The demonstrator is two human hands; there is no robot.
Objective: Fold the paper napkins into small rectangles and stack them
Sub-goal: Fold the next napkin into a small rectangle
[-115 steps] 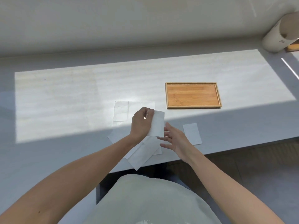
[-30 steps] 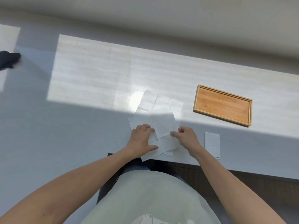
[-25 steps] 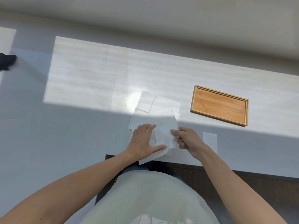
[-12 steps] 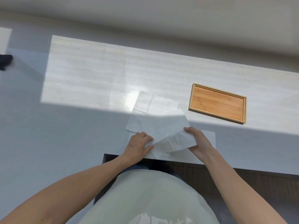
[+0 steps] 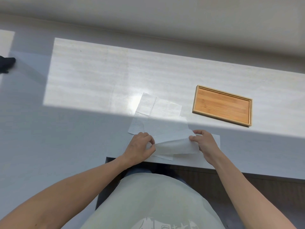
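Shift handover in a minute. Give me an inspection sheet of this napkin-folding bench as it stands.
Surface: pale grey-white tabletop, part sunlit, part shaded.
Job's things: one white paper napkin held at both ends, half folded, above the near edge; loose pile of unfolded white napkins behind it; small folded white napkin rectangle partly hidden behind the right hand.
Clutter: rectangular bamboo tray, nothing in it, right of the pile; dark object at the far left edge, cannot identify.
Grippers: left hand pinches the napkin's left end; right hand pinches its right end.
Cables: nothing seen.
Surroundings: pale wall behind the table; dark floor below.
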